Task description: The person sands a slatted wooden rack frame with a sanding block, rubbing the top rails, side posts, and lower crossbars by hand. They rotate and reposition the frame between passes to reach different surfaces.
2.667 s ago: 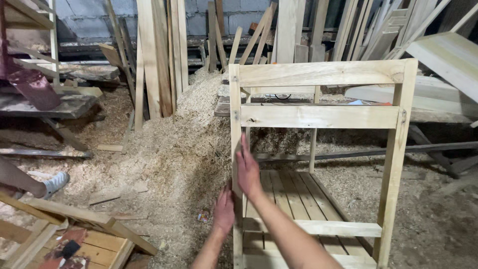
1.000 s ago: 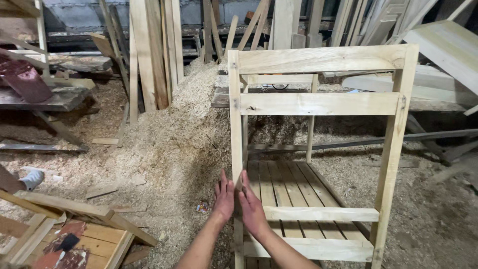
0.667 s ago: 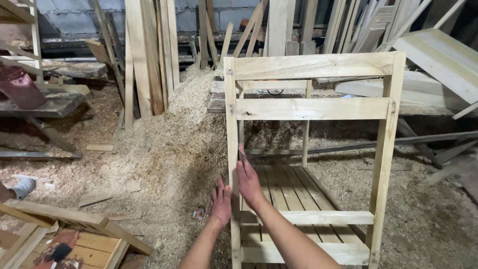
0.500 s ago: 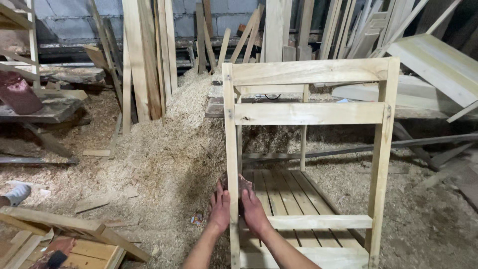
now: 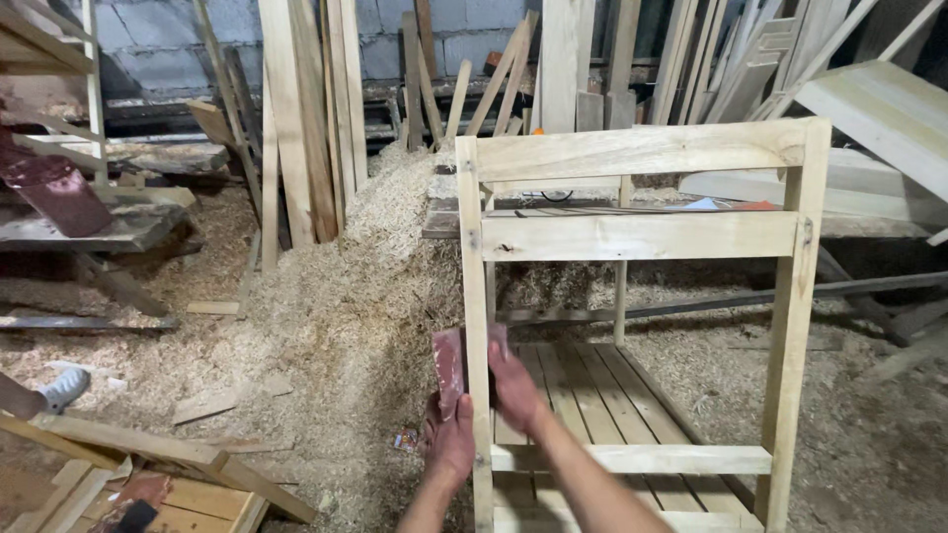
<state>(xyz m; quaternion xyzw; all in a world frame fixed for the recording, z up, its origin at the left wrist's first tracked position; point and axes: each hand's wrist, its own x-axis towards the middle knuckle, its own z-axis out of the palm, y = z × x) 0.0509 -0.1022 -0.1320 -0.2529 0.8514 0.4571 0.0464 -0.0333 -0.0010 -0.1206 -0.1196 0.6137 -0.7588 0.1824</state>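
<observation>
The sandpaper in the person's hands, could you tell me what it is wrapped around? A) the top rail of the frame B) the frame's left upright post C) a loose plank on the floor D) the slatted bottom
B: the reddish sandpaper is folded around the left upright post of the wooden frame, with the left hand and right hand pressing it from either side.

Reddish sandpaper sheet (image 5: 449,368) folded around left post of upright pale wooden frame (image 5: 637,237), standing in sawdust.
</observation>
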